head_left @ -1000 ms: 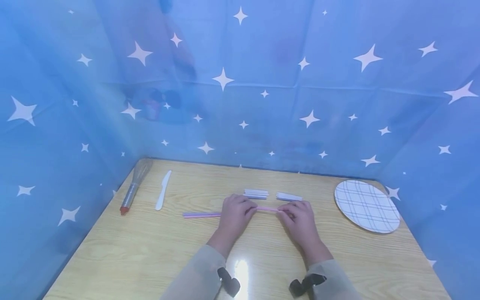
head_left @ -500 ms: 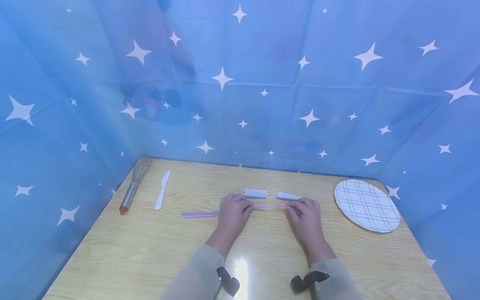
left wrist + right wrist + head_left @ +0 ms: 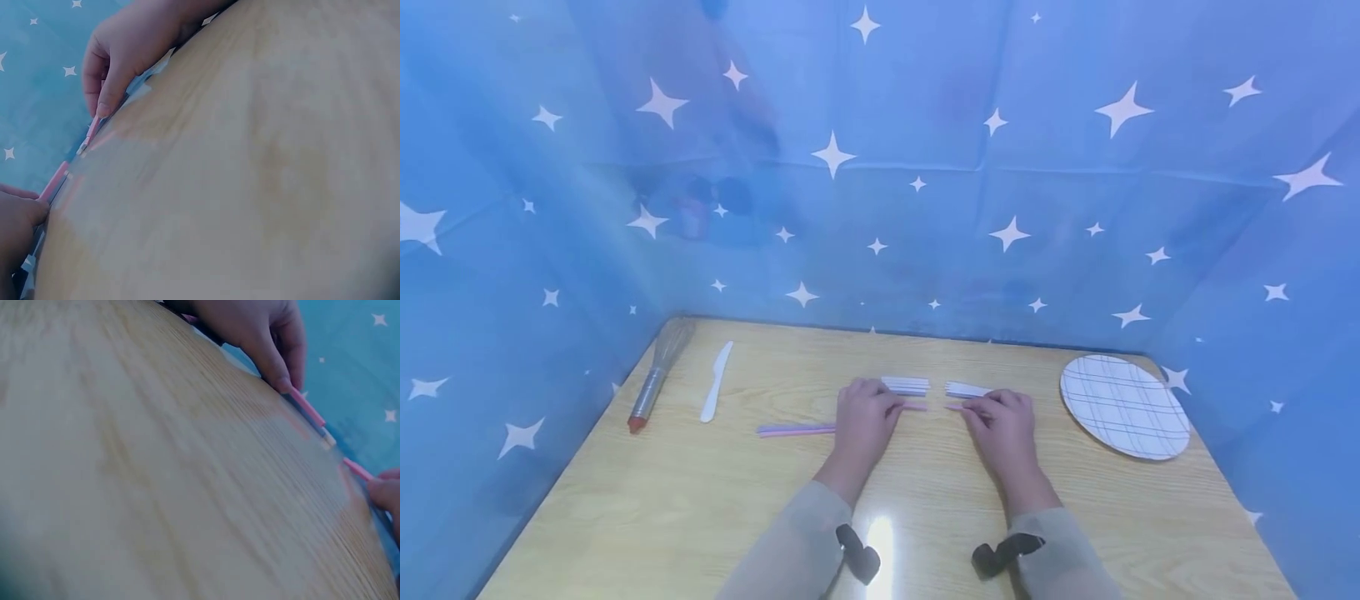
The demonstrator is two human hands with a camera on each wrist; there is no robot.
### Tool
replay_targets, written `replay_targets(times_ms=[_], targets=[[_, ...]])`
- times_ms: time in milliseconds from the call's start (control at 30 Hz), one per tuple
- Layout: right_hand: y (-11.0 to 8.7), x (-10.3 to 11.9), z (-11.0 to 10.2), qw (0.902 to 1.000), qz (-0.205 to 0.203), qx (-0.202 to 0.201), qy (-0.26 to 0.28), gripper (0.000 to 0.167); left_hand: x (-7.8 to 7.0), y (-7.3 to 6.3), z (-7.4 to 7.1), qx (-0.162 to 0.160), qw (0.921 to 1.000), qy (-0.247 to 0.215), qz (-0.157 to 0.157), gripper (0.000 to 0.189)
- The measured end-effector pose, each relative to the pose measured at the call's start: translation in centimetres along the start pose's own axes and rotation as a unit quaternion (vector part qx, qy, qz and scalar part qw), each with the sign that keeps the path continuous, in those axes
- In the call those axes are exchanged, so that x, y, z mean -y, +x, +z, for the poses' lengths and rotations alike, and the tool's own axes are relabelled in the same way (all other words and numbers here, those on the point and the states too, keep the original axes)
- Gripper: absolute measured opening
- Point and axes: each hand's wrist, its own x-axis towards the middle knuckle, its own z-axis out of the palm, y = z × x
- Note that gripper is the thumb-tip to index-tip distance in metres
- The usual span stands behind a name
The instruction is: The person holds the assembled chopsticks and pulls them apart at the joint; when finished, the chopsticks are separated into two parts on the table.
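Note:
My left hand pinches a short pink straw between thumb and fingertips, low over the table. Facing it, my right hand pinches another short pink straw. A gap parts their inner ends. Just behind my left hand lie several white and bluish straws side by side. A like bundle of straws lies behind my right hand and is partly hidden by it. Left of my left hand, purple and pink straws run under or behind the wrist. In the right wrist view, the left hand's pink straw shows clearly.
A whisk with a red handle end and a white knife lie at the far left of the wooden table. A white plate with crossing lines is at the right. A blue starred curtain surrounds the back and sides.
A second ago one pink line ran between both hands. The hands then moved apart, opening a gap between two pink pieces. Since then the pieces have shifted slightly; the head view has turned a little.

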Motion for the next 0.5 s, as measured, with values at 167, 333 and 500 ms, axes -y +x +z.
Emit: replay_targets(times_ms=[167, 333, 500], targets=[[0.3, -0.2, 0.4, 0.9993, 0.028, 0.024, -0.012, 0.009, 0.4, 0.5, 0.8, -0.007, 0.9999, 0.012, -0.003, 0.008], [1.0, -0.7, 0.6, 0.9957, 0.064, 0.062, -0.021, 0.007, 0.5, 1.1, 1.2, 0.001, 0.9999, 0.012, -0.012, 0.006], [1.3, -0.8, 0.3, 0.9949, 0.068, 0.069, -0.026, 0.006, 0.3, 1.3, 1.6, -0.004, 0.9999, 0.014, -0.007, 0.007]])
